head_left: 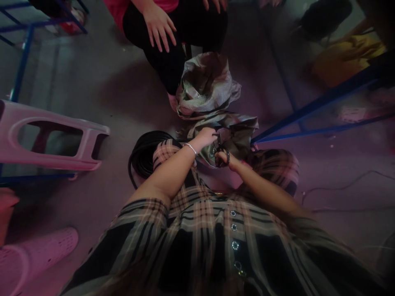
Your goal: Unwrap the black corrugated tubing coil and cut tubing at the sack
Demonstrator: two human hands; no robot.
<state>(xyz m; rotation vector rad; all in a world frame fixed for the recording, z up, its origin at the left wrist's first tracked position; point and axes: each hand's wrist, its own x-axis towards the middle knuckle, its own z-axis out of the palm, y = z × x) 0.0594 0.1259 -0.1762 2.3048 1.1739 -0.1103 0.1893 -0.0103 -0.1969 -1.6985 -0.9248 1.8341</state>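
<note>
My left hand [207,137], with a bracelet at its wrist, is closed on a small dark strip [219,139] that sticks out past the fingers. Just below and to the right, my right hand [222,156] is closed around what look like black-handled scissors [228,156]; their blades are hard to make out. Both hands are close together over a grey-green sack [243,125] between my knees. A coil of black tubing or strip [142,158] lies beside my left knee. Beyond my hands stands an open woven sack [210,100] with its rim rolled down.
Across from me sits another person, one hand [159,26] resting on a dark-clothed knee. A pink plastic stool [89,142] stands at left, above a pink perforated basket [49,250]. Blue metal frame bars [308,109] run along the right; a cable [336,187] lies on the floor.
</note>
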